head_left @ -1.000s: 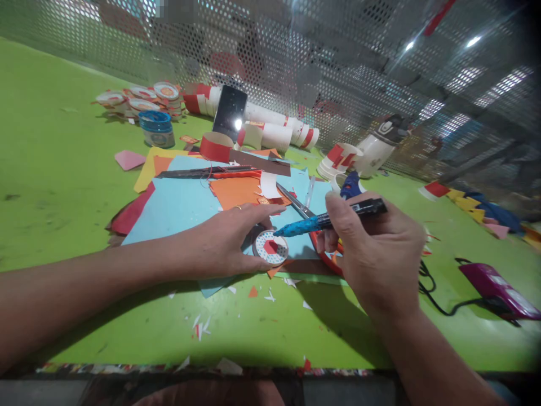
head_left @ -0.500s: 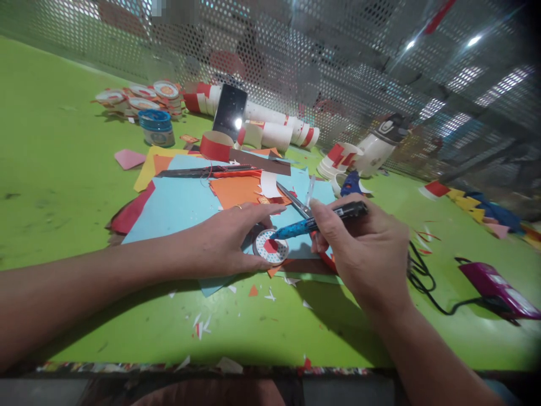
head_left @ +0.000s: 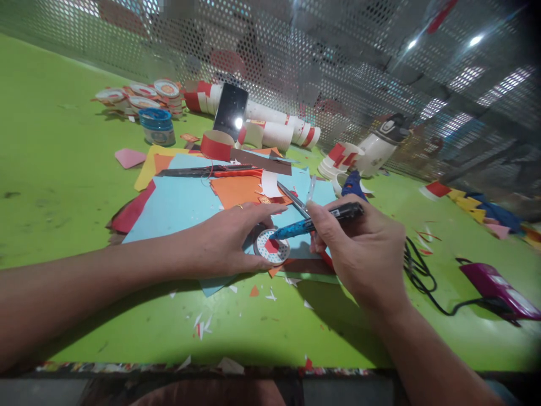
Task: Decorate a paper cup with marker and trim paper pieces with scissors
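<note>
Between the thumb and fingers of my left hand (head_left: 228, 239) is a small round white disc (head_left: 279, 256), with blue dots around a red centre. My right hand (head_left: 359, 248) grips a blue marker with a black end (head_left: 296, 228), its tip on or just above the disc near the red centre. Beneath lie sheets of light blue paper (head_left: 169, 208) and an orange piece (head_left: 230, 192). Scissors (head_left: 296, 198) lie behind the marker, partly hidden by my right hand. A second dark pair with red handles (head_left: 203, 171) rests farther back on the paper.
A blue-lidded jar (head_left: 157, 127), a leaning phone (head_left: 230, 110), stacked paper cups (head_left: 276, 135) and a white flask (head_left: 382, 146) stand at the back. To the right lie a purple device (head_left: 499, 287) with a black cable and a blue glue gun (head_left: 354, 185). Paper scraps (head_left: 203, 326) litter the front.
My right hand and the marker's rear end have shifted slightly left. The left hand keeps its hold on the disc, and the marker tip stays near the red centre.
</note>
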{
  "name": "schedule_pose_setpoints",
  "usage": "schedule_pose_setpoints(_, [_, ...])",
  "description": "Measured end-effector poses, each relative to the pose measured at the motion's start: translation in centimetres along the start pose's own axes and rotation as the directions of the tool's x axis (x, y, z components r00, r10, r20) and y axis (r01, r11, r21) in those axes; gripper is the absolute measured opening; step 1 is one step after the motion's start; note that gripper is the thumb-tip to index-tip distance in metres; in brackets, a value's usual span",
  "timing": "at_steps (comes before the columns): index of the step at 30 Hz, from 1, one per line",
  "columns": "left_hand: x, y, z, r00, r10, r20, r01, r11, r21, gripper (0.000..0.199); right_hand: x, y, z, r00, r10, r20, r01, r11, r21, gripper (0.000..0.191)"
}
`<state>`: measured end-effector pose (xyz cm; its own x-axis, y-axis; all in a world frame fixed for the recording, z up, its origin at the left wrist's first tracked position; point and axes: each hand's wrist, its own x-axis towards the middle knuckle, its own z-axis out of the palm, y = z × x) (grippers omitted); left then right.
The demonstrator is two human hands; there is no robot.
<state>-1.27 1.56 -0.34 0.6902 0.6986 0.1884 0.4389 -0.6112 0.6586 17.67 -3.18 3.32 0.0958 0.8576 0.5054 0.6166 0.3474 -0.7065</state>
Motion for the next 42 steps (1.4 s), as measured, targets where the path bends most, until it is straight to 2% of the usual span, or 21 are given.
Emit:
schedule_pose_setpoints(9, [0.0, 0.0, 0.0, 1.000, 0.010, 0.006, -0.010, 1.000, 0.003, 0.076, 0.1, -0.3, -0.1, 0.999, 0.035, 0.026, -0.034, 0.999, -0.003, 0.029])
schedule_pose_setpoints(19, [0.0, -0.2, 0.2, 1.000, 0.008, -0.007, -0.007, 1.000, 0.025, 0.076, 0.3, -0.4, 0.1, 0.998, 0.057, 0.008, -0.056, 0.991, -0.120, 0.038])
schedule_pose_setpoints(29, [0.1, -0.1, 0.1, 1.000, -0.010, 0.002, 0.010, 1.000, 0.005, 0.075, -0.1, -0.4, 0.0, 0.999, 0.046, 0.017, -0.045, 0.997, -0.058, 0.031])
schedule_pose_setpoints(31, [0.0, -0.1, 0.1, 1.000, -0.017, -0.003, 0.017, 1.000, 0.009, 0.076, -0.1, -0.6, -0.3, 1.000, 0.019, -0.009, -0.019, 0.999, -0.041, 0.031])
schedule_pose_setpoints(34, [-0.1, 0.0, 0.1, 1.000, -0.017, -0.003, 0.017, 1.000, 0.022, 0.077, 0.1, -0.8, -0.6, 0.989, -0.010, -0.145, 0.013, 1.000, 0.019, 0.030])
schedule_pose_setpoints(36, [-0.2, 0.0, 0.0, 1.000, -0.009, -0.002, 0.009, 1.000, 0.025, 0.077, 0.2, -0.9, -0.7, 0.982, -0.011, -0.186, 0.017, 0.999, 0.032, 0.030])
schedule_pose_setpoints(42, [-0.1, -0.1, 0.1, 1.000, -0.008, -0.008, 0.009, 1.000, 0.027, 0.078, 0.1, -0.5, -0.5, 0.997, -0.023, -0.069, 0.019, 0.998, -0.057, 0.031])
